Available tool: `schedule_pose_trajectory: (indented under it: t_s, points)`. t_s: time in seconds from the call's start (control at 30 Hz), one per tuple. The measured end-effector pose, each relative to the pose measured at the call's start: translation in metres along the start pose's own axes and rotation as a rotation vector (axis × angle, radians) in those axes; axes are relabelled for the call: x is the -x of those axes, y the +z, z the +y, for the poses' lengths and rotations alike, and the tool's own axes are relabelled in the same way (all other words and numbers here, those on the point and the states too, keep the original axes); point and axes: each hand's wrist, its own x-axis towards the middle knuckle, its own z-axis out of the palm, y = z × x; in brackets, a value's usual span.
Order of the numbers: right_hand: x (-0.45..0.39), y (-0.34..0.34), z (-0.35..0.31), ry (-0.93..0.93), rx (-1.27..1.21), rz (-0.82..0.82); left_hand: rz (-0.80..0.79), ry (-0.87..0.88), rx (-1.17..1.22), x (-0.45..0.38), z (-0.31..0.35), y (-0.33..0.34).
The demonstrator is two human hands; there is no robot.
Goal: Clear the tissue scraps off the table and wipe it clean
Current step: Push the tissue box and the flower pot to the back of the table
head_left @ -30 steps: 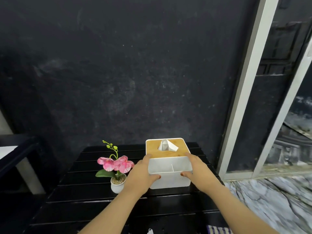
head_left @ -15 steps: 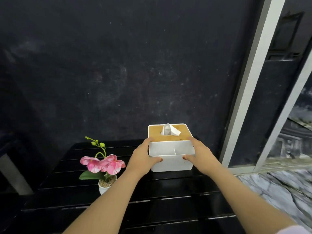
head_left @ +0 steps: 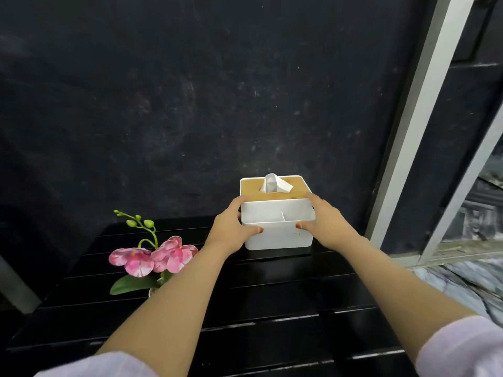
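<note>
Black slatted table (head_left: 272,300), white tissue box (head_left: 277,236) at back w/ tissue up

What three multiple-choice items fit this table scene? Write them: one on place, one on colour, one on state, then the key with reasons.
1. Where does the flower pot stand, seen from the camera?
A. left of the tissue box
B. right of it
C. on top of it

2. What colour is the table?
A. white
B. black
C. green

3. How do the hands stand?
A. both hang free
B. one holds a cloth
C. both grip the box

Key: 1 A, the pink blooms sit left of the box. 2 B, the slats are black. 3 C, the left hand and right hand clasp its sides.
</note>
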Motion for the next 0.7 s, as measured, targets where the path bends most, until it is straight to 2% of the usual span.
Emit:
schedule_pose_trajectory:
  t_s: [0.47, 0.7]
  points:
    - [-0.009, 0.003, 0.006, -0.006, -0.009, -0.011, 0.006, 0.012, -0.026, -0.009, -0.004, 0.004]
    - [-0.007, 0.0, 0.012, 0.004, 0.067, -0.117, 0.02, 0.002, -0.032, -0.008, -0.004, 0.004]
